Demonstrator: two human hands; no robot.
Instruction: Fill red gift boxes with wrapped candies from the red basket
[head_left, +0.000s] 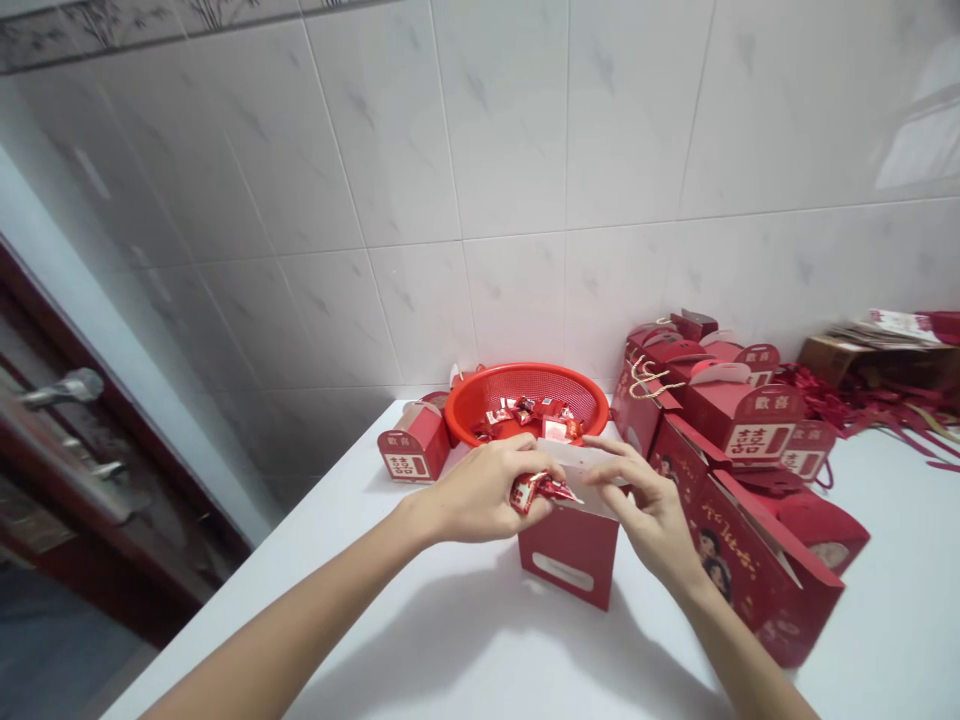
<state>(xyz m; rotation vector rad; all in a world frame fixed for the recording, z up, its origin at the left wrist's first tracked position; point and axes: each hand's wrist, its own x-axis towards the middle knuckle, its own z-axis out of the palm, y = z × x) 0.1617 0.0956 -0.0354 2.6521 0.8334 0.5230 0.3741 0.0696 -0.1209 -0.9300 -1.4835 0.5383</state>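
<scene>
My left hand (499, 490) is closed around several wrapped candies (531, 492) in shiny red foil, just over the near left edge of a red paper gift box (566, 555). The box stands upright on the white table, its top open and its pale inside showing. On its right side, my right hand (637, 490) has thumb and fingers at the box's top rim, pinching the edge. Right behind the box sits a red plastic basket (525, 375) with more wrapped candies (555, 425) lying in it.
A small closed red box (412, 445) stands left of the basket. To the right are several red boxes (750, 415) and red paper bags (757, 560). Farther right lie red ribbons (847, 400) and a cardboard box (870, 355). A tiled wall (517, 180) rises behind the table (420, 620).
</scene>
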